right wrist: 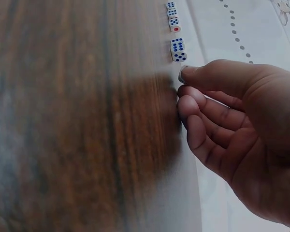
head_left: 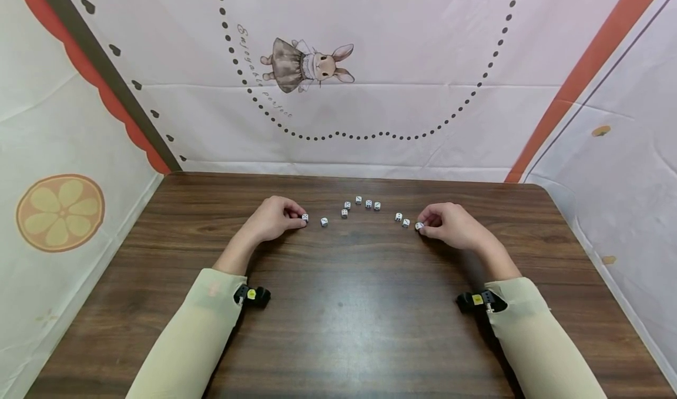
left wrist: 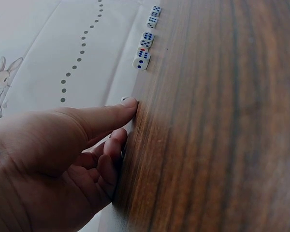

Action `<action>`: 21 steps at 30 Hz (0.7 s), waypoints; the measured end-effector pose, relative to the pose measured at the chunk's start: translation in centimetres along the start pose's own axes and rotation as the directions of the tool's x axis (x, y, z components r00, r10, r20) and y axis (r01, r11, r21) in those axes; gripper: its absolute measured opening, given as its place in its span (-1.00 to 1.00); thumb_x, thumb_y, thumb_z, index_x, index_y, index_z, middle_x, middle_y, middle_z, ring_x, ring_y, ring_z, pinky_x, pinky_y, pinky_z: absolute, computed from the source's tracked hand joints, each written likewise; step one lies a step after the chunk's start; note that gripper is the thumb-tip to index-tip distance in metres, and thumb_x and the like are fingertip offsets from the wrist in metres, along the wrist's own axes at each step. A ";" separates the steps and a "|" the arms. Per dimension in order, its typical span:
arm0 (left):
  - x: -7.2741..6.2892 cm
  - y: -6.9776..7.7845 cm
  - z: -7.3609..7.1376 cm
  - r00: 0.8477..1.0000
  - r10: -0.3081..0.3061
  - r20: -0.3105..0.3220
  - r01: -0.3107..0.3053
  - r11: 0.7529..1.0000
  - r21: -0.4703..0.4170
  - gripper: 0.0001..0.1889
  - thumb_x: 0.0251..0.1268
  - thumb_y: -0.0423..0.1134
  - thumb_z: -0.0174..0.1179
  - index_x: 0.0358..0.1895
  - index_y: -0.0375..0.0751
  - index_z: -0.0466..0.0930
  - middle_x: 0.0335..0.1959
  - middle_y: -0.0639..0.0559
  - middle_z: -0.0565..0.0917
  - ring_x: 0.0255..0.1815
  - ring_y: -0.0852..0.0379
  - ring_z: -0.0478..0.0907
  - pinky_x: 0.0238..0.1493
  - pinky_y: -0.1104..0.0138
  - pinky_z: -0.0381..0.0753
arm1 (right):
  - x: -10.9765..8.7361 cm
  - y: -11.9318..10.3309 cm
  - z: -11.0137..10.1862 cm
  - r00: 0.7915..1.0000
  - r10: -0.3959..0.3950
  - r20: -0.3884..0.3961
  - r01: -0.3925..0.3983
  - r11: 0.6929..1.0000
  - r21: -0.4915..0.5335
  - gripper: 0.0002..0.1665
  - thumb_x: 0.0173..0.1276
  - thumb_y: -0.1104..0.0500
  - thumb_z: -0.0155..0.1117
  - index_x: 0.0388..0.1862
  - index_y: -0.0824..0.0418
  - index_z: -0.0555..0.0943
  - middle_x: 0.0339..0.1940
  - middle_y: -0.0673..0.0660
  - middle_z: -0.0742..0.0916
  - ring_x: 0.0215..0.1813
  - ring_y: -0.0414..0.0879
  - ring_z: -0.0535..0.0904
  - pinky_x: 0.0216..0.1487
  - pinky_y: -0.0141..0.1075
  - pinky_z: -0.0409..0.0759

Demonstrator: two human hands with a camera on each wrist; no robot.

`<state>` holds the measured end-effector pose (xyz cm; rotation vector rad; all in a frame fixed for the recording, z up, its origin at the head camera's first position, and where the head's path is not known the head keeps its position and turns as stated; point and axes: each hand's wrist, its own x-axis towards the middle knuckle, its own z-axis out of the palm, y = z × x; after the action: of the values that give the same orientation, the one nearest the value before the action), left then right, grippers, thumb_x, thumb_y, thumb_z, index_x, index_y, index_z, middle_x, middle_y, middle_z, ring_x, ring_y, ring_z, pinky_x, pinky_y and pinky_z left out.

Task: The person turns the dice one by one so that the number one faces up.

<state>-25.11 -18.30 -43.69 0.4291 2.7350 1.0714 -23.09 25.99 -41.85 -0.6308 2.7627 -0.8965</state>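
White dice with dark pips stand in a loose arch on the brown table. At its left end, my left hand (head_left: 272,218) pinches a die (head_left: 305,217) between thumb and fingers; in the left wrist view the thumb hides most of it. Another die (head_left: 324,222) stands just to the right, apart from that hand. My right hand (head_left: 452,225) pinches the die (head_left: 419,226) at the arch's right end, and only a sliver of this die (right wrist: 182,75) shows in the right wrist view. Beside it are two more dice, one nearer (head_left: 405,223) and one farther (head_left: 399,217).
Several dice (head_left: 358,200) form the middle of the arch, toward the back of the wooden table (head_left: 338,305). Behind the table's far edge hangs a white cloth (head_left: 402,52) with a rabbit print (head_left: 304,65). Each wrist wears a small black camera (head_left: 256,297).
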 end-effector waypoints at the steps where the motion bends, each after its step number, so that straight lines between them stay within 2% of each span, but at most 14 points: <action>1: 0.0 0.0 0.0 1.000 -0.002 -0.001 0.002 1.000 -0.002 -0.88 0.39 -0.21 0.48 -0.12 -0.15 0.84 -0.33 0.05 0.69 -0.31 0.09 0.53 -0.21 0.22 0.50 | 0.0 0.0 0.0 1.000 0.000 0.003 0.000 1.000 0.002 -0.91 0.42 0.28 0.47 -0.14 0.19 0.74 -0.31 -0.02 0.75 -0.20 -0.10 0.65 -0.14 -0.17 0.59; 21: 0.4 -0.1 0.0 1.000 -0.006 -0.001 0.006 1.000 0.000 -0.86 0.39 -0.21 0.48 -0.11 -0.16 0.84 -0.32 0.03 0.70 -0.30 0.07 0.53 -0.20 0.20 0.50 | 0.0 0.5 -0.1 0.999 0.002 0.040 -0.004 1.000 0.026 -0.92 0.43 0.23 0.50 -0.14 0.15 0.77 -0.33 -0.04 0.75 -0.22 -0.10 0.63 -0.17 -0.26 0.57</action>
<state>-25.53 -18.22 -43.80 0.4199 2.7355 1.0711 -23.28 26.45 -42.06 -0.6329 2.7116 -0.9083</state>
